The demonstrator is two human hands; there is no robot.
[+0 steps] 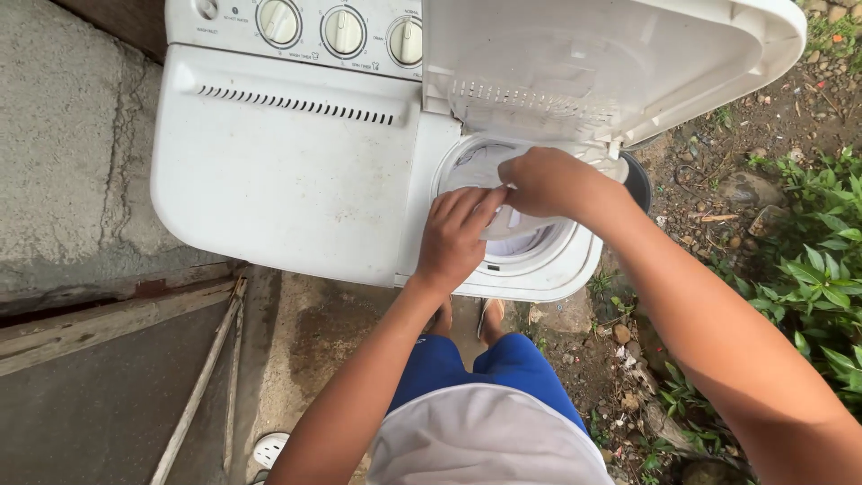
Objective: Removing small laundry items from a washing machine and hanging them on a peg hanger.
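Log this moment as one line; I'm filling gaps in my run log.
left hand: on inner cover | right hand: gripping cover | spin tub: outer lid up | laundry inside

Green plants (822, 278) right; wooden sticks (202, 377) left; white sandal (269, 447) below.

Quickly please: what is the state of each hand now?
Left hand: fingers bent, pressing on the round translucent inner lid.
Right hand: closed, gripping the same lid.

An outdoor home laundry spot: a twin-tub washing machine (296, 153) on concrete beside weeds (822, 269) and dirt
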